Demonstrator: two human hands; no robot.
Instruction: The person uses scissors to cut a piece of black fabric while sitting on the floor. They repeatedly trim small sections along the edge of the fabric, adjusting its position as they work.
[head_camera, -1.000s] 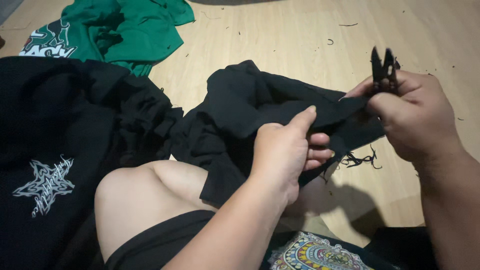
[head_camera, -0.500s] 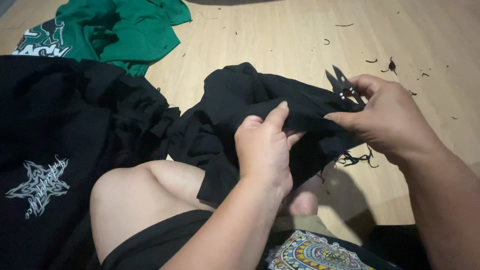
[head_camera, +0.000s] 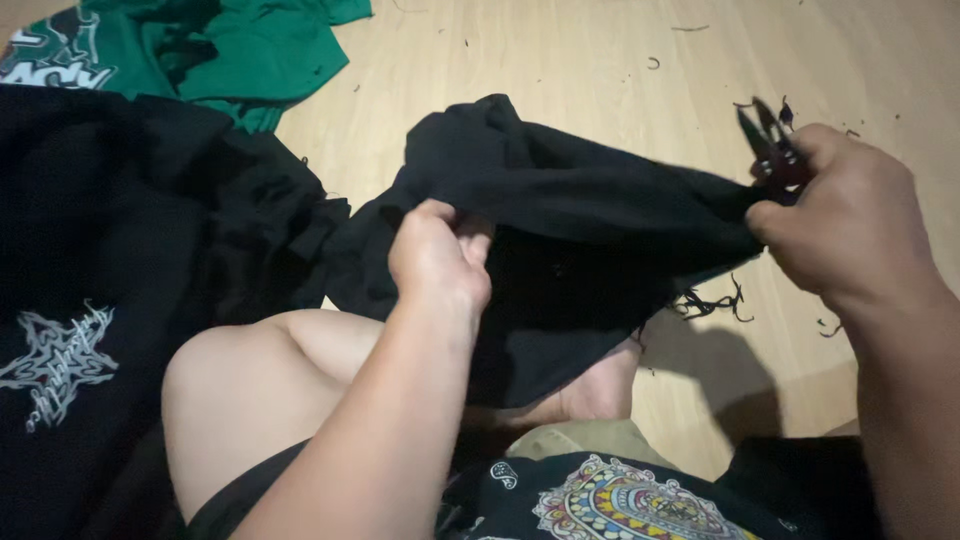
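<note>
We see the left hand (head_camera: 438, 258) pinching the black garment (head_camera: 590, 215), which is stretched above the wooden floor (head_camera: 560, 70). The right hand (head_camera: 850, 225) grips its far edge, fingers closed around small black thread snips (head_camera: 768, 140).

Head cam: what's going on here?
A person sits on a wooden floor and stretches a black garment between both hands. The left hand pinches a fold near the middle; the right hand grips the far edge along with small black thread snips. Loose threads hang from the cloth. A green shirt and a black printed shirt lie at the left.
</note>
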